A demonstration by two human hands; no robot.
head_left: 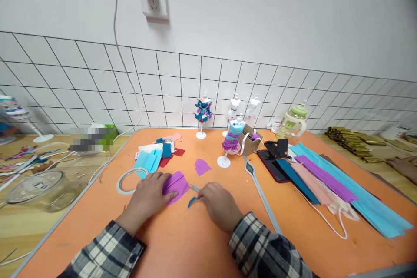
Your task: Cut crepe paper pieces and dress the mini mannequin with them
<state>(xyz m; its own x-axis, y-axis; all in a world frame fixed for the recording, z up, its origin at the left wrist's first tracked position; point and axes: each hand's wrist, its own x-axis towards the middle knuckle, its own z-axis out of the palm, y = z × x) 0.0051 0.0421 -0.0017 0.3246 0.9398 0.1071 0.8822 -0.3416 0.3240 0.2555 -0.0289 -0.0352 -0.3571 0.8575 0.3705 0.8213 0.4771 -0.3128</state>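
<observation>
My left hand (150, 195) presses on a piece of purple crepe paper (177, 184) on the orange table, its thumb and fingertips closed over the left edge. Just right of that sheet, my right hand (220, 204) is closed around what look like small scissors; their grey blades (194, 187) point at the paper, and the handles are hidden in my fist. A small blue scrap (191, 202) shows below the blades, by my fingers. Farther back lies a loose purple piece (202, 167). A white tape ring (125, 181) is beside my left hand.
Small dress forms stand behind, one wrapped in blue and purple (233, 135), another in teal ruffles (203, 110). Coloured scraps (150, 158) lie back left. On the right are long paper strips (352, 186), a dark phone (273, 166), a grey strap (260, 191) and a green-lidded bottle (292, 122).
</observation>
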